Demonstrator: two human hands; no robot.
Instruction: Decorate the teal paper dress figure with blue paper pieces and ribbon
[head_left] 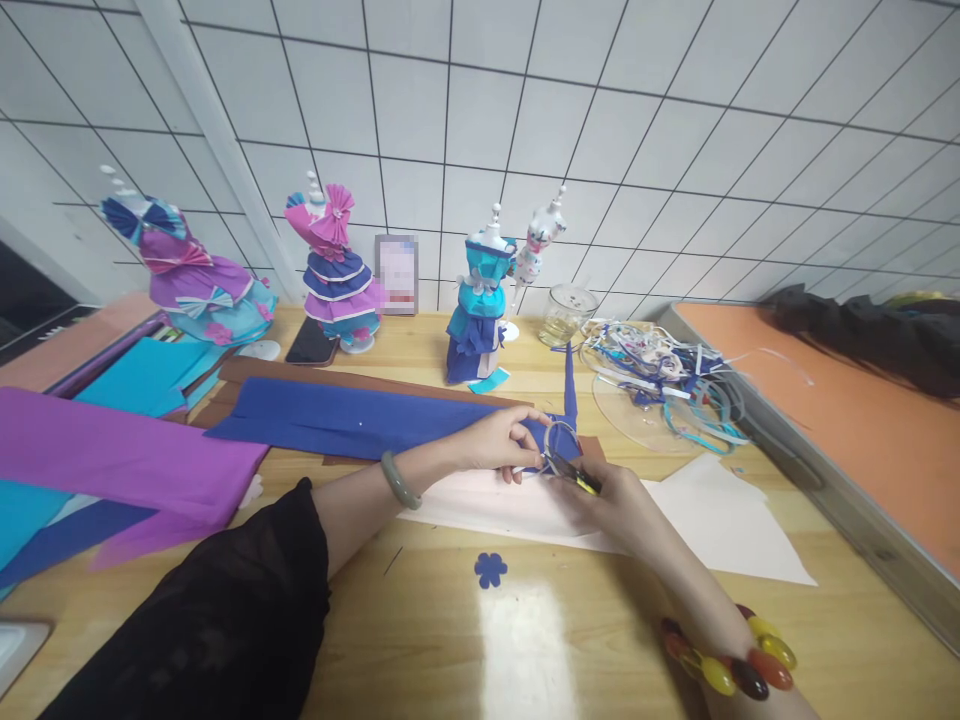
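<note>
My left hand [504,440], fingers curled together, pinches a thin pale strip. A thin greyish ring [561,425] stands between my two hands, and I cannot tell whether the strip is part of it. My right hand [619,500] is closed around scissors [585,480] with black and yellow handles; their tips point toward my left fingers, and the grip is partly hidden. Under the hands lie a long dark blue sheet [337,415] and a pale pink sheet [480,500]. A dark blue flower cutout [490,570] rests on the table nearer me.
Dressed miniature mannequins [337,270] stand along the tiled wall, with a phone [311,342] by them. At the right are a glass jar [568,315], a heap of scraps [660,360] and an orange surface [840,420]. A purple sheet [127,440] covers the left side.
</note>
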